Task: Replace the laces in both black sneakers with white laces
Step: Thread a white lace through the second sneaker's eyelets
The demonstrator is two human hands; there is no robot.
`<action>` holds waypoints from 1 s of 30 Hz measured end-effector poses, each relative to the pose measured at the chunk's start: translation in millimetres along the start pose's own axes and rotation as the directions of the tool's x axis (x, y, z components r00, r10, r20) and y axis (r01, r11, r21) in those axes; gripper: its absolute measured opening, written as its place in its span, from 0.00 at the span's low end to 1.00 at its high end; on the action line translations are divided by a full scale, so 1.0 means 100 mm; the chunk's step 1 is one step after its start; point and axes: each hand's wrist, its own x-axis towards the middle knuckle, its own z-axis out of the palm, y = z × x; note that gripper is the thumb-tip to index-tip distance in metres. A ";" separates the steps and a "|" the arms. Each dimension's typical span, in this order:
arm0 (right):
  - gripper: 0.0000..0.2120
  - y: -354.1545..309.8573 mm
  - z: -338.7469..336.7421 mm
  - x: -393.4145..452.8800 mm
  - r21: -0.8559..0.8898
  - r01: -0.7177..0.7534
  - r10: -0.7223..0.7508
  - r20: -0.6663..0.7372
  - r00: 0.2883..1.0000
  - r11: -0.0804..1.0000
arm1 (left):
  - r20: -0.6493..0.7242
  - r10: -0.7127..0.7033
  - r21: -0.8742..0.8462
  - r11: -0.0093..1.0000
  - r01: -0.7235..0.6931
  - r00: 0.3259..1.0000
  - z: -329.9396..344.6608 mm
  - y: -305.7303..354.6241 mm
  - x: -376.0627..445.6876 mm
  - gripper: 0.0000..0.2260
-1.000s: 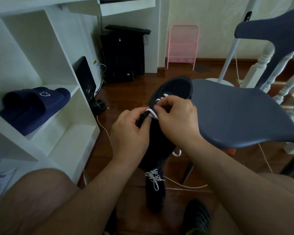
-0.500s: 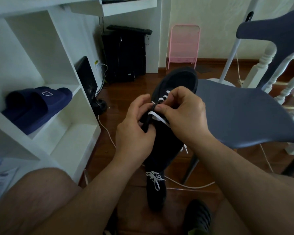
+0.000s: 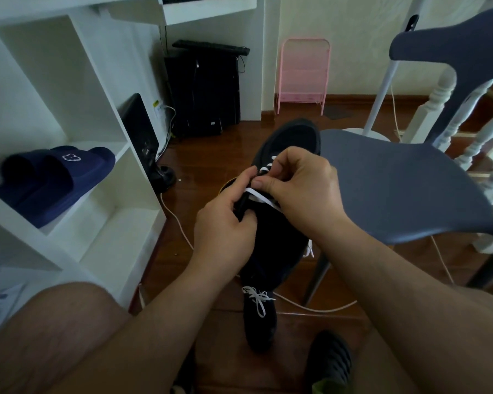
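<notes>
At nine o'clock, a pair of navy foam slides [image 3: 54, 180] sits on the white shelf unit [image 3: 120, 217]. At centre, your left hand [image 3: 225, 231] grips the near side of the black fabric sneaker [image 3: 279, 237] held up toe-away, fingers curled round its edge. Your right hand [image 3: 299, 189], just beside it toward one o'clock, pinches the flat white lace [image 3: 261, 198] across the upper. At six o'clock the second black sneaker [image 3: 259, 317] stands on the dark wooden floor [image 3: 211, 155], its white lace tied. A grey-blue plastic chair [image 3: 396, 189] fills three o'clock.
</notes>
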 end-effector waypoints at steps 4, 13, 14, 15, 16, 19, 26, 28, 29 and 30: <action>0.13 0.02 -0.01 0.02 -0.060 0.010 -0.014 -0.062 0.998 0.998 | -0.175 -0.025 0.131 0.990 0.048 0.984 -0.03 -0.01 0.06 0.32; 0.17 0.13 -0.05 -0.07 -0.086 -0.220 0.233 0.221 0.947 0.972 | -0.362 -0.102 0.056 0.990 0.131 0.927 -0.16 0.01 0.14 0.33; 0.16 0.14 -0.02 -0.08 -0.127 -0.217 0.243 0.246 0.938 0.968 | -0.366 -0.098 0.023 0.993 0.115 0.926 -0.15 0.00 0.15 0.32; 0.14 0.15 0.00 -0.09 -0.144 -0.213 0.243 0.239 0.940 0.966 | -0.365 -0.096 -0.001 0.995 0.102 0.926 -0.13 -0.01 0.14 0.32; 0.12 0.16 0.02 -0.08 -0.143 -0.209 0.235 0.203 0.950 0.967 | -0.356 -0.097 -0.022 0.995 0.096 0.929 -0.12 -0.01 0.13 0.33; 0.07 0.19 -0.01 -0.03 -0.093 -0.169 0.174 0.042 0.984 0.981 | -0.249 -0.069 -0.229 0.973 0.011 0.966 -0.10 -0.03 0.15 0.32; 0.05 0.31 -0.17 -0.04 -0.263 0.113 -0.132 -0.056 0.990 0.958 | -0.290 -0.530 -0.770 0.624 0.135 0.797 -0.55 -0.22 0.58 0.09; 0.06 0.33 -0.19 -0.06 -0.283 0.178 -0.211 -0.091 0.973 0.942 | -0.335 -0.613 -0.864 0.503 0.026 0.716 -0.84 -0.26 0.70 0.09; 0.08 0.34 -0.20 -0.07 -0.294 0.214 -0.255 -0.108 0.961 0.932 | -0.376 -0.612 -0.863 0.504 -0.023 0.696 -0.94 -0.24 0.72 0.08; 0.10 0.35 -0.20 -0.08 -0.299 0.242 -0.287 -0.119 0.950 0.923 | -0.415 -0.586 -0.835 0.549 -0.036 0.696 -0.97 -0.21 0.72 0.08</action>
